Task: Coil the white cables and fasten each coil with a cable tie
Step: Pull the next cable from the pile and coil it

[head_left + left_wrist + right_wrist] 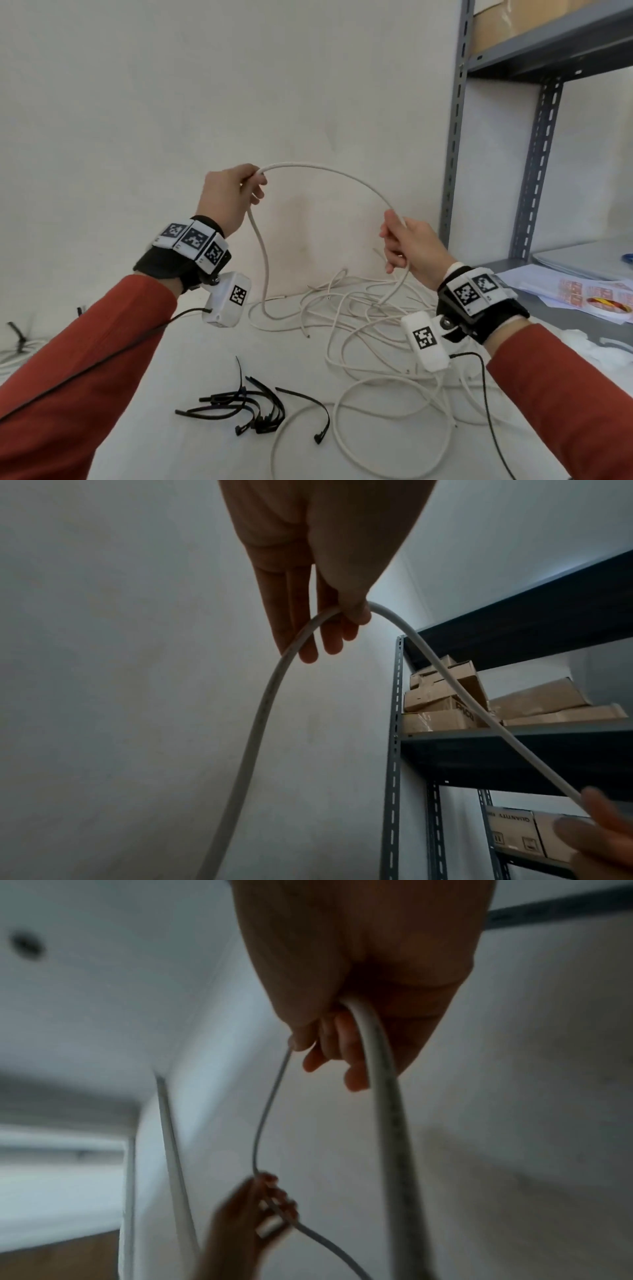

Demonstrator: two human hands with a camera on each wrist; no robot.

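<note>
A white cable (329, 170) arches in the air between my two raised hands. My left hand (236, 192) pinches it with thumb against fingers (354, 612), and one length drops from there to the table. My right hand (400, 246) grips the arch's other end (373, 1039), fingers curled round it. Below, a loose tangle of white cables (370, 329) sprawls over the white table (191, 346). Several black cable ties (253, 407) lie in a heap near the front, apart from both hands.
A grey metal shelf rack (457, 120) stands at the right, with cardboard boxes (441, 696) on its shelves and papers (582, 294) on a low shelf. A white wall (171, 102) is close behind the table. More cable and a black tie (17, 337) lie at far left.
</note>
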